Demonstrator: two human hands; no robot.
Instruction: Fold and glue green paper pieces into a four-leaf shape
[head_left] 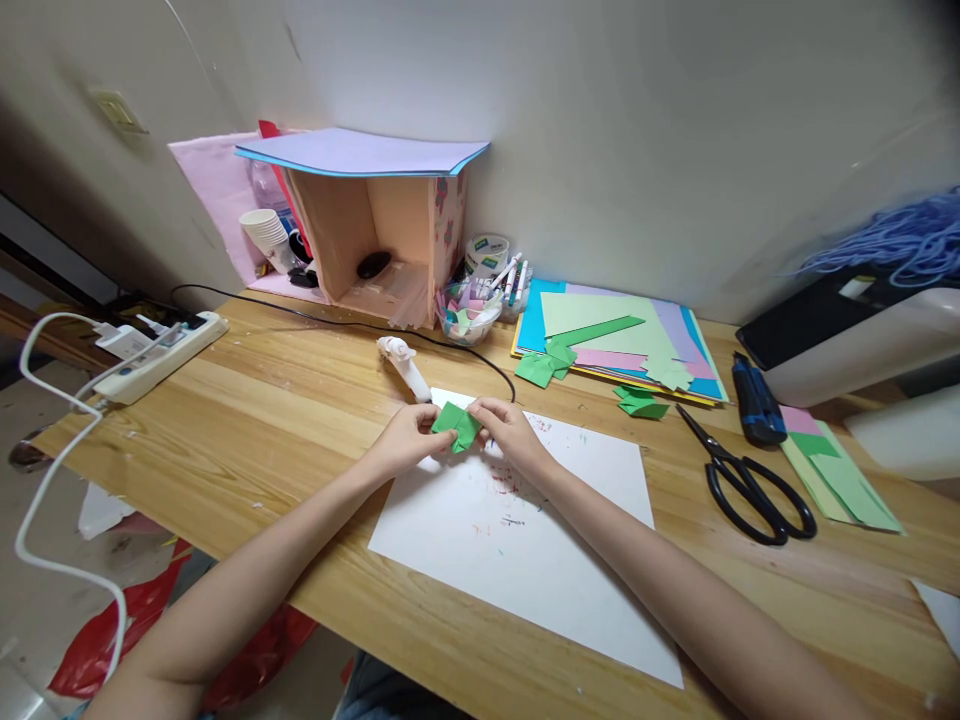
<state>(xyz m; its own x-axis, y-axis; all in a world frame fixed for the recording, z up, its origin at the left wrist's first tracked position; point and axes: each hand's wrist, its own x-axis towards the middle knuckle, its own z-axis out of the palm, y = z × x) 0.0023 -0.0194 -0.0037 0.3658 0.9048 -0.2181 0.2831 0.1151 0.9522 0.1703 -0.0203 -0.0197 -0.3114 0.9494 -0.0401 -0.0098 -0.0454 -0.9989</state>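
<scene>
A small piece of folded green paper (456, 424) is held up between my two hands, over the far left part of a white sheet (517, 560) with coloured marks. My left hand (409, 436) pinches its left side, the thumb lying across its front. At its upper right edge, the fingers of my right hand (510, 428) are closed on the same paper. Just beyond my left hand lies a white glue gun (403, 366). More folded green pieces (547, 364) rest by the coloured paper stack, and another green folded piece (641, 402) lies right of them.
Black-handled scissors (750, 485) and a blue utility knife (757, 400) lie to the right. A stack of coloured paper (705, 345) is at the back. An open box (360, 215), a bowl of scraps (469, 318) and a power strip (161, 360) stand further left.
</scene>
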